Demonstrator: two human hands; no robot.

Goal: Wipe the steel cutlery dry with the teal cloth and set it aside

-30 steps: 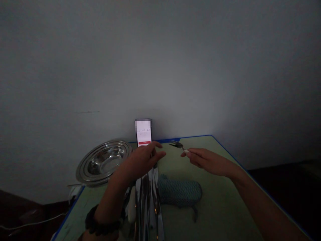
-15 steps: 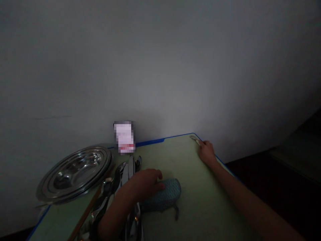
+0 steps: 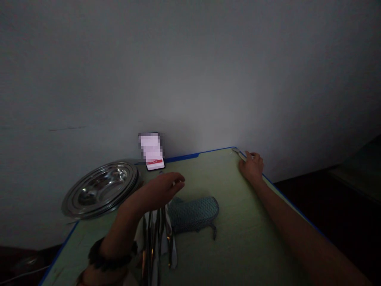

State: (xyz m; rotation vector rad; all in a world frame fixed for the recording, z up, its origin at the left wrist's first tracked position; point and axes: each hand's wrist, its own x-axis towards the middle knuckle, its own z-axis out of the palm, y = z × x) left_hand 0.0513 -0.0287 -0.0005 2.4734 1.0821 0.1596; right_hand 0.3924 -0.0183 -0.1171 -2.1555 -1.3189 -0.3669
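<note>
My right hand (image 3: 251, 165) rests at the far right corner of the green tabletop, its fingers apart around the handle of a small piece of cutlery with a pale handle (image 3: 238, 153). Whether that is a fork or a spoon is too dim to tell. Above the table's middle hovers my left hand (image 3: 166, 188), fingers slightly bent and apart, with nothing visible in them. Below it lies a bunch of metal cutlery (image 3: 153, 242), partly covered by my left forearm. Touching the cutlery's right side is a teal textured cloth item (image 3: 196, 212), shaped like an oven mitt.
Stacked round steel plates (image 3: 102, 190) stand at the left. A lit phone (image 3: 153, 153) leans on the grey wall (image 3: 190, 79) at the back. Blue edging (image 3: 181, 157) borders the green table (image 3: 247, 234). A thin white cable (image 3: 32, 272) shows at the lower left.
My left hand has lifted off the teal cloth item and moved back toward the wall. My right hand's fingers have spread, while the pale-handled cutlery stays at the corner. The view has shifted slightly.
</note>
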